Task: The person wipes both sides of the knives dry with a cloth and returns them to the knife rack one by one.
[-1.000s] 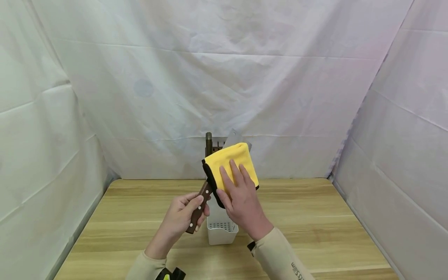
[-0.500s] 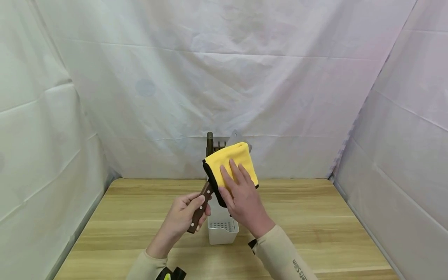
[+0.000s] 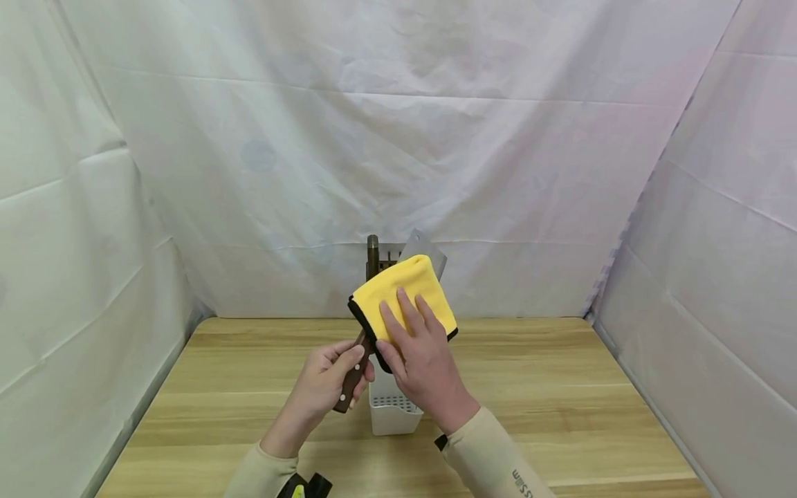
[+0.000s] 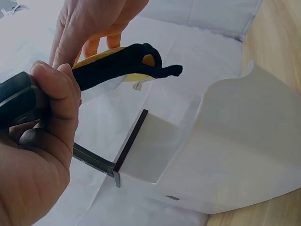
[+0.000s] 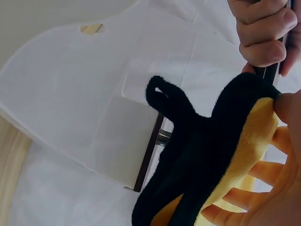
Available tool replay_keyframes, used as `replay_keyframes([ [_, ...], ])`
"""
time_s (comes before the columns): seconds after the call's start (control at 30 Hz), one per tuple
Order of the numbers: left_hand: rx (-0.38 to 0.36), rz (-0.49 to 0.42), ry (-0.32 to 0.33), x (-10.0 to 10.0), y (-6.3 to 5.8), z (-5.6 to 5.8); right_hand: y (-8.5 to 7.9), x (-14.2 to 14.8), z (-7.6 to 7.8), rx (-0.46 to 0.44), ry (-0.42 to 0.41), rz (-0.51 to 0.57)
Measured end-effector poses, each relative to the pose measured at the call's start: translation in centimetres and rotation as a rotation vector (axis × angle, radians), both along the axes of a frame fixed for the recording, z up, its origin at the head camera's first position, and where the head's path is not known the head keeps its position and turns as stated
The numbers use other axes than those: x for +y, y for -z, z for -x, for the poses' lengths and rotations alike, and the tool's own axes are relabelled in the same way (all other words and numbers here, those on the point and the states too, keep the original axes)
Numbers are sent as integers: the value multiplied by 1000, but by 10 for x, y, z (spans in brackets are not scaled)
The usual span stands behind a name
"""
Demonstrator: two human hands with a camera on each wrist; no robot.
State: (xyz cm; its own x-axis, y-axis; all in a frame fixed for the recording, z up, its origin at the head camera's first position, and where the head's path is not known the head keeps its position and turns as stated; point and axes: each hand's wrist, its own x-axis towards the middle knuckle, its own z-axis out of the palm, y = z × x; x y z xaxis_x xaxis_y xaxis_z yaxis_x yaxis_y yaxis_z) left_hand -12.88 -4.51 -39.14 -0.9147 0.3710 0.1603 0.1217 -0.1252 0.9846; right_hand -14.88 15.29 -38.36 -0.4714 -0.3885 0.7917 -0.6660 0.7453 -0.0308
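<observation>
My left hand [image 3: 326, 377] grips the brown riveted handle [image 3: 351, 377] of a cleaver, thumb along its upper side. The cleaver's broad steel blade [image 3: 434, 254], with a hole near one corner, slants up and right behind a folded yellow cloth [image 3: 398, 294] with black edging. Spread fingers of my right hand [image 3: 429, 363] lie on the cloth and press it against the blade, which is mostly hidden. In the right wrist view the black underside of the cloth [image 5: 207, 146] bulges, with a small loop at its edge.
Behind the cleaver, a white knife holder [image 3: 396, 420] with a perforated front tray stands on the wooden table [image 3: 548, 394]. A dark knife handle [image 3: 372, 257] rises from its slotted top. White curtains [image 3: 398, 138] close off the back and sides.
My right hand and the cloth have slid a little left and down along the blade toward the handle, baring more of its upper end. My left hand has kept its grip.
</observation>
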Motion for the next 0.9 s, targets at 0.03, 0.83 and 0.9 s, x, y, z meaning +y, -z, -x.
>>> replay_keyframes([
  [0.03,2,0,0,0,0,0,0,0,0,7,5,-4],
  [0.83,86,-5,36,3,8,-4,-10,17,26,-99,85,57],
  [0.9,83,-8,37,3,7,-5,-12,19,28,-140,97,67],
])
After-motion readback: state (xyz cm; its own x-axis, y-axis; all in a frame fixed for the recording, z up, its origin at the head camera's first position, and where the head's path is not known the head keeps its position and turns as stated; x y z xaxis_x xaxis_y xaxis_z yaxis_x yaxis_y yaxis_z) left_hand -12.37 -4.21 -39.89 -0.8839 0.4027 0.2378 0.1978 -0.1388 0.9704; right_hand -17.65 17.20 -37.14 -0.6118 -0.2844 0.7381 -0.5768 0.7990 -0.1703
